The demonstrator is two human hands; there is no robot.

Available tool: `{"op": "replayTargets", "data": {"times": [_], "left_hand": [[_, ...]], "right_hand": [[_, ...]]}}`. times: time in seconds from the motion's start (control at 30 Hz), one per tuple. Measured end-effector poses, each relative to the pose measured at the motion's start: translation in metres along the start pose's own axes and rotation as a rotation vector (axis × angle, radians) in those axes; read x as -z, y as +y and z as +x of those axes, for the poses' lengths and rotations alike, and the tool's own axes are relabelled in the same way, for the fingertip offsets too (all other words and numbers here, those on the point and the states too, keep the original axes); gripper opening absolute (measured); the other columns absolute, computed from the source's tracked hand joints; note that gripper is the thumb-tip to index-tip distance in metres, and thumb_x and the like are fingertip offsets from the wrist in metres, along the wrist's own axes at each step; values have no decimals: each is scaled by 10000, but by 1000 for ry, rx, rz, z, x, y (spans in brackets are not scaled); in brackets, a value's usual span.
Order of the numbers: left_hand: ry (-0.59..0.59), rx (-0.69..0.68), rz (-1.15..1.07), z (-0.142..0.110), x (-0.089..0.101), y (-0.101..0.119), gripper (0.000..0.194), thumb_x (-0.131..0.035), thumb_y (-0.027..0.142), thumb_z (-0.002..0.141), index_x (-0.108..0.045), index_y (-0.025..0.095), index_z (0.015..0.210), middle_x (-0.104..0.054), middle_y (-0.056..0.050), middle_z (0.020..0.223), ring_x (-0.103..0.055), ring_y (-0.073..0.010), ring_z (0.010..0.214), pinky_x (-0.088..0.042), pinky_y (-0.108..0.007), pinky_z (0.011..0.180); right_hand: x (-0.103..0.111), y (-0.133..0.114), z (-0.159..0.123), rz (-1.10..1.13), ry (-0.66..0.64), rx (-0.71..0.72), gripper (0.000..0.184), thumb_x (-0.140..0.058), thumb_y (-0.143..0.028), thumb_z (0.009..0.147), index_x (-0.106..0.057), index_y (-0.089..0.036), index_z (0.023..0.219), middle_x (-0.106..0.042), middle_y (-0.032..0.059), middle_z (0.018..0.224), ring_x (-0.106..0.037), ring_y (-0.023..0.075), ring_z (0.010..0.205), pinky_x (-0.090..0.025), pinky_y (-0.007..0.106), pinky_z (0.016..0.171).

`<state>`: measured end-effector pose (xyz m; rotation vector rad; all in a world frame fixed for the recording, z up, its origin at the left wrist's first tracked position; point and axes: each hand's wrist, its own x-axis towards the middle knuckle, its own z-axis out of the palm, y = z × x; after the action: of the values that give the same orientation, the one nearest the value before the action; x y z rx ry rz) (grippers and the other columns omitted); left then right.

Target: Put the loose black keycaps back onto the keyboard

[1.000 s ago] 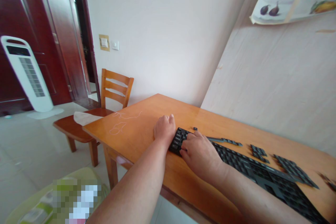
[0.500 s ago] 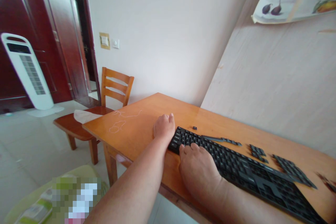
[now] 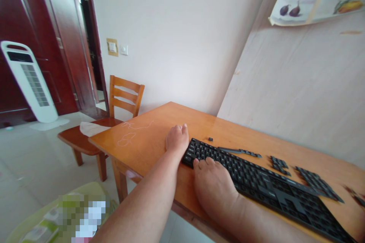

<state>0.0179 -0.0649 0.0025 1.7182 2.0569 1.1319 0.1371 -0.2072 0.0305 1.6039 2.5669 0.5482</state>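
A black keyboard [image 3: 251,169] lies slantwise on the wooden table. Keycaps fill its left and middle parts, while its right end shows dark sockets without caps. My left hand [image 3: 177,138] is closed like a fist, thumb up, against the keyboard's left end; its palm side is hidden. My right hand [image 3: 213,180] rests at the keyboard's front edge with its fingers curled in by the front row of keys. Its fingertips and anything in them are hidden. One loose keycap [image 3: 210,139] sits behind the keyboard.
Behind the keyboard lie a strip of joined keycaps [image 3: 242,152], a small cluster [image 3: 279,165] and a larger keycap block [image 3: 318,183]. The wooden table [image 3: 151,136] has chalk-like scribbles. A chair [image 3: 125,98] stands at its far left; a greenish tub [image 3: 91,190] is below.
My right hand has drawn back from over the left keys to the keyboard's front edge, uncovering those keys. It has since stayed there. My left hand keeps its place.
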Motion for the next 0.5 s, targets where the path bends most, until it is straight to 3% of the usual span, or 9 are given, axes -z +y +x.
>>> {"op": "replayTargets", "data": {"times": [0.3, 0.5], "left_hand": [[-24, 12, -8, 2, -1, -2, 550, -235, 519, 980, -668, 181, 971, -705, -179, 1070, -656, -292, 1017, -452, -351, 806], [-41, -10, -20, 6, -2, -7, 558, -228, 539, 970, -659, 186, 938, -704, -185, 1056, -658, -304, 988, -450, -362, 772]], "right_hand": [[29, 39, -5, 155, 146, -39, 241, -436, -210, 934, -666, -203, 865, -672, 64, 806, -578, 229, 806, -358, 338, 706], [22, 71, -39, 327, 158, -45, 309, -409, -276, 962, -615, -215, 739, -638, 31, 747, -563, 184, 777, -348, 299, 715]]}}
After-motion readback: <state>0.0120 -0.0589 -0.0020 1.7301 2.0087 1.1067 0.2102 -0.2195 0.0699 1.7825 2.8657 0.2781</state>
